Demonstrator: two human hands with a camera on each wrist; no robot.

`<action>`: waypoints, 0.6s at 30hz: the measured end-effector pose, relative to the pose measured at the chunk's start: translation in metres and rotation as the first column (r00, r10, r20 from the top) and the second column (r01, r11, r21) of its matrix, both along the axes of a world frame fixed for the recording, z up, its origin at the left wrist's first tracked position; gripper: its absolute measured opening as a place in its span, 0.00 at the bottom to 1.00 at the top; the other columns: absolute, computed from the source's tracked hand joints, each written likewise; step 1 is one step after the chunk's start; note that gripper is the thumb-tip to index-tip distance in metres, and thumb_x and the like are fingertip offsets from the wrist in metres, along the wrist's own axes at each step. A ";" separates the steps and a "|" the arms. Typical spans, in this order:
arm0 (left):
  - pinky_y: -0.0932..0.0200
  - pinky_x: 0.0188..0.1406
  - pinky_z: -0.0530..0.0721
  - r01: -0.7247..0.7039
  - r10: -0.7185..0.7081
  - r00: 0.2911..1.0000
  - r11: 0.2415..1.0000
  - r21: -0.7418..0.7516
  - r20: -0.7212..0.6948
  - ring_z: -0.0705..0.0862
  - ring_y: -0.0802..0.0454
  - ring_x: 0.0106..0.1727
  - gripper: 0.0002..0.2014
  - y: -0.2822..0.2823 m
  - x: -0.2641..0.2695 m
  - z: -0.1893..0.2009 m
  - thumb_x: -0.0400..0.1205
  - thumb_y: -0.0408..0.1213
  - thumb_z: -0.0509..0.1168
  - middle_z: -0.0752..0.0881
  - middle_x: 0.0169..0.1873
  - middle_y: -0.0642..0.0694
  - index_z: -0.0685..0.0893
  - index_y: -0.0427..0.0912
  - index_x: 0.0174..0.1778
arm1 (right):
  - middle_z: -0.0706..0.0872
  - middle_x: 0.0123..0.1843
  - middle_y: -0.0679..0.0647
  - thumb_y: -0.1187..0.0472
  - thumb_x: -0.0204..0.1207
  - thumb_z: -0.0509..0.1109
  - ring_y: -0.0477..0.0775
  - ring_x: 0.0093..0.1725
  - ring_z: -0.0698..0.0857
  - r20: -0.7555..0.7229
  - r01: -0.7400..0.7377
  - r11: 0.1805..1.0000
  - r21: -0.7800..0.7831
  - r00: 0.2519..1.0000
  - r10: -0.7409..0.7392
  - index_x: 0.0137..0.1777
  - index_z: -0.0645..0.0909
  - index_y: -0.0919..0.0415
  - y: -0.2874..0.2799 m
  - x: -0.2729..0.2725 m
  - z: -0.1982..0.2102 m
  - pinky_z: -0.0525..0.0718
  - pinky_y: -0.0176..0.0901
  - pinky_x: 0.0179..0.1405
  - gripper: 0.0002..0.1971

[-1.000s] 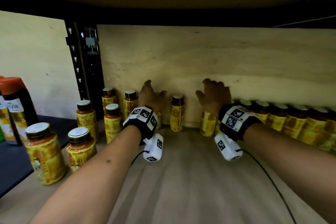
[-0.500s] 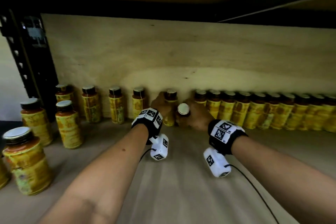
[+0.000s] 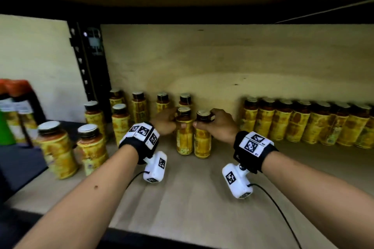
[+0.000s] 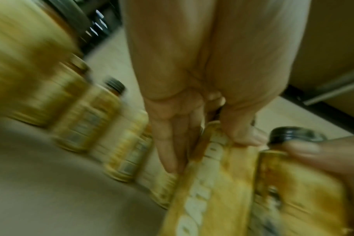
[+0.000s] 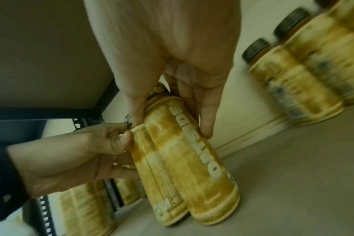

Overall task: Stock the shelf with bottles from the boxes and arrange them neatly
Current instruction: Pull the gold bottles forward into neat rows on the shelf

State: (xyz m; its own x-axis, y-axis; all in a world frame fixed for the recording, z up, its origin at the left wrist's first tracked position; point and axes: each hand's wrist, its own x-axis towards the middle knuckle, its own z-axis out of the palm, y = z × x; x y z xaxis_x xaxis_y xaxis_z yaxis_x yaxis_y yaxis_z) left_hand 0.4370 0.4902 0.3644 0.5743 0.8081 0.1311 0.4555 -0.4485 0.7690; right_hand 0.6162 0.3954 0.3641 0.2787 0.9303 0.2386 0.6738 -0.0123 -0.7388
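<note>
Wooden shelf [image 3: 198, 198] fills the head view, plywood back panel [image 3: 222, 62] behind it, black perforated upright [image 3: 89, 60] at far left. Along the back on the right runs a tight row of yellow-labelled bottles [image 3: 303, 123], shoulder to shoulder; a looser group of bottles [image 3: 139, 105] stands at the back left, with two bigger-looking ones [image 3: 70, 147] near the left edge. Further left, blurred, dark orange-capped bottles [image 3: 18, 99] sit on a darker surface.

Centre stage: two bottles upright and touching, in front of the back row. The left hand [image 3: 165, 122] wraps the left bottle [image 3: 184, 135] at its shoulder, thumb across the front. The right hand [image 3: 219, 125] curls round the right bottle [image 3: 203, 137] just under its cap.

The right wrist view adds what the head view hides: both bases planted on the shelf, white lettering down the right bottle [image 5: 194, 153], fingers [image 5: 206, 111] down its far side. The left wrist view is motion-smeared, yet shows the left hand's fingers [image 4: 168, 143] lying along the left bottle [image 4: 212, 183].
</note>
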 end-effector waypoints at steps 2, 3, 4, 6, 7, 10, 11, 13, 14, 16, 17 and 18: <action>0.47 0.70 0.78 -0.168 0.168 0.986 0.985 0.043 -0.018 0.81 0.46 0.68 0.29 -0.003 -0.027 -0.007 0.75 0.42 0.74 0.83 0.66 0.45 0.76 0.45 0.72 | 0.90 0.57 0.48 0.40 0.65 0.79 0.52 0.56 0.87 -0.023 -0.017 1.000 0.002 1.000 0.017 0.57 0.84 0.51 0.007 -0.028 0.001 0.85 0.49 0.59 0.23; 0.49 0.69 0.78 -0.269 0.273 0.962 0.959 0.089 -0.030 0.81 0.44 0.68 0.28 -0.002 -0.038 -0.011 0.75 0.43 0.74 0.84 0.66 0.44 0.77 0.45 0.72 | 0.89 0.58 0.48 0.40 0.66 0.79 0.52 0.57 0.87 -0.031 -0.031 0.999 0.009 0.999 0.031 0.58 0.84 0.51 0.011 -0.042 0.000 0.85 0.49 0.60 0.23; 0.51 0.68 0.78 -0.365 0.371 0.928 0.922 0.125 -0.025 0.81 0.43 0.68 0.27 -0.006 -0.046 -0.013 0.76 0.44 0.73 0.84 0.65 0.43 0.78 0.44 0.71 | 0.89 0.59 0.49 0.40 0.66 0.78 0.53 0.58 0.87 -0.033 -0.039 0.999 0.007 0.999 0.039 0.60 0.83 0.51 0.014 -0.055 0.000 0.84 0.49 0.61 0.25; 0.52 0.64 0.79 -0.496 0.504 0.864 0.849 0.181 0.003 0.81 0.40 0.66 0.26 -0.010 -0.057 -0.017 0.77 0.44 0.73 0.84 0.64 0.40 0.78 0.42 0.70 | 0.89 0.61 0.51 0.39 0.67 0.77 0.56 0.60 0.87 -0.035 -0.041 0.999 0.004 0.999 0.041 0.62 0.83 0.52 0.020 -0.076 -0.001 0.84 0.51 0.61 0.26; 0.51 0.63 0.80 -0.521 0.531 0.847 0.828 0.208 0.005 0.82 0.39 0.66 0.26 -0.011 -0.059 -0.018 0.77 0.44 0.72 0.84 0.64 0.39 0.78 0.43 0.70 | 0.88 0.61 0.53 0.40 0.69 0.77 0.58 0.60 0.86 -0.035 -0.039 0.999 0.009 0.999 0.039 0.62 0.83 0.52 0.022 -0.084 -0.002 0.84 0.52 0.61 0.25; 0.47 0.62 0.81 -0.545 0.563 0.826 0.805 0.236 -0.015 0.82 0.36 0.65 0.25 -0.011 -0.065 -0.019 0.77 0.45 0.72 0.85 0.63 0.38 0.77 0.43 0.69 | 0.88 0.62 0.56 0.42 0.73 0.75 0.61 0.60 0.86 0.013 -0.025 1.000 -0.007 1.000 0.025 0.61 0.83 0.55 0.023 -0.094 0.002 0.84 0.52 0.61 0.22; 0.46 0.62 0.81 -0.548 0.567 0.824 0.805 0.228 -0.022 0.81 0.36 0.65 0.26 -0.011 -0.065 -0.019 0.76 0.45 0.72 0.84 0.63 0.38 0.77 0.43 0.69 | 0.88 0.62 0.57 0.43 0.74 0.74 0.61 0.60 0.86 0.037 -0.024 1.000 -0.015 0.999 0.024 0.62 0.83 0.56 0.024 -0.095 0.003 0.84 0.52 0.61 0.23; 0.46 0.62 0.81 -0.549 0.571 0.820 0.803 0.233 -0.038 0.81 0.36 0.65 0.26 -0.010 -0.064 -0.018 0.76 0.45 0.73 0.84 0.63 0.37 0.77 0.43 0.69 | 0.86 0.64 0.57 0.44 0.75 0.74 0.61 0.62 0.85 0.055 -0.021 0.999 -0.044 0.998 0.023 0.64 0.81 0.58 0.023 -0.093 0.004 0.83 0.52 0.62 0.23; 0.46 0.62 0.81 -0.544 0.572 0.818 0.804 0.241 -0.063 0.81 0.36 0.65 0.26 -0.009 -0.063 -0.017 0.77 0.45 0.73 0.84 0.63 0.37 0.77 0.42 0.69 | 0.86 0.65 0.57 0.44 0.75 0.74 0.61 0.62 0.84 0.063 -0.012 0.999 -0.051 0.998 0.016 0.65 0.80 0.58 0.022 -0.091 0.004 0.83 0.52 0.62 0.24; 0.47 0.62 0.81 -0.533 0.569 0.815 0.810 0.244 -0.111 0.81 0.36 0.64 0.26 -0.008 -0.061 -0.013 0.77 0.45 0.72 0.84 0.62 0.37 0.77 0.41 0.69 | 0.84 0.66 0.59 0.43 0.75 0.73 0.62 0.63 0.84 0.102 0.014 0.999 -0.051 0.995 -0.008 0.65 0.79 0.60 0.020 -0.086 0.004 0.83 0.52 0.62 0.25; 0.47 0.62 0.81 -0.527 0.564 0.816 0.816 0.240 -0.125 0.82 0.36 0.64 0.26 -0.007 -0.061 -0.011 0.77 0.45 0.72 0.84 0.63 0.37 0.76 0.40 0.70 | 0.84 0.66 0.60 0.42 0.75 0.73 0.63 0.63 0.84 0.122 0.022 0.999 -0.045 0.992 -0.017 0.64 0.78 0.60 0.019 -0.084 0.004 0.83 0.51 0.60 0.26; 0.47 0.62 0.81 -0.518 0.558 0.819 0.820 0.242 -0.137 0.81 0.37 0.65 0.27 -0.006 -0.062 -0.011 0.77 0.45 0.72 0.84 0.63 0.37 0.76 0.39 0.70 | 0.84 0.65 0.60 0.42 0.75 0.73 0.63 0.63 0.83 0.134 0.027 0.999 -0.043 0.991 -0.021 0.64 0.79 0.61 0.018 -0.083 0.004 0.83 0.50 0.59 0.26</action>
